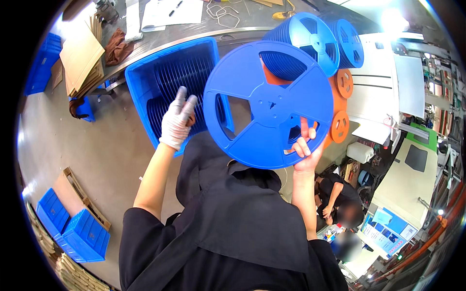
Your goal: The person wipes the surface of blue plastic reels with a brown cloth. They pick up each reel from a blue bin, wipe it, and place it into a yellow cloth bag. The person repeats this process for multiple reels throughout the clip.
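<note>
Workshop floor [121, 160] on the left, grey desk [259, 19] along the far side with white paper [184, 12] and a pen [172, 12] on it. Hands are well apart: the right hand [307, 149] is gripping a big blue reel flange [262, 96], fingers poking through one of its cutouts, and it's held up right of centre. Gloved left hand [176, 123] is loose, two fingers stuck out over a blue crate [138, 87] full of dark discs [182, 72]; can't tell if it's touching any. More blue reels [316, 42] sit beyond the flange, orange ones [341, 127] just right.
</note>
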A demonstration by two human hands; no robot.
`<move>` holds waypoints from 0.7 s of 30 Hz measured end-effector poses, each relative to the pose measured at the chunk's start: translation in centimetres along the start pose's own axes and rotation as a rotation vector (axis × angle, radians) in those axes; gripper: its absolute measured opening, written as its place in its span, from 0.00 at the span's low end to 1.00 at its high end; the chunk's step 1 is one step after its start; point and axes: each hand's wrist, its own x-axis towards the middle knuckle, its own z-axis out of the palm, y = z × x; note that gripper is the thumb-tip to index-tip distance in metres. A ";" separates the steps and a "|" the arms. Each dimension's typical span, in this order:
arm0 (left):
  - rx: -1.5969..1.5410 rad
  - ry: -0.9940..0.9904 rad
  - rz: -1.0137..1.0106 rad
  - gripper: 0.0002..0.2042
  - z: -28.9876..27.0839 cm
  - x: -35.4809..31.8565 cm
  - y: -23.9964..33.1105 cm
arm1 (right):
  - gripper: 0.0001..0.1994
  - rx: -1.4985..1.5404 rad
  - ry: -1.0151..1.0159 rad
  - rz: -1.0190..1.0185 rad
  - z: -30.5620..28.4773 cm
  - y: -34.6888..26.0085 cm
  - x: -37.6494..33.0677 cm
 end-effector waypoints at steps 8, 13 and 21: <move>0.582 -0.174 0.472 0.32 -1.1 1.4 5.3 | 0.24 0.138 -0.046 0.081 1.2 -0.3 0.5; 0.552 -0.266 0.513 0.23 -1.7 1.5 6.7 | 0.25 0.089 -0.043 0.095 1.6 -1.0 0.9; 0.461 -0.293 0.446 0.25 -1.4 0.9 6.8 | 0.27 0.032 -0.069 0.130 3.2 -2.1 2.6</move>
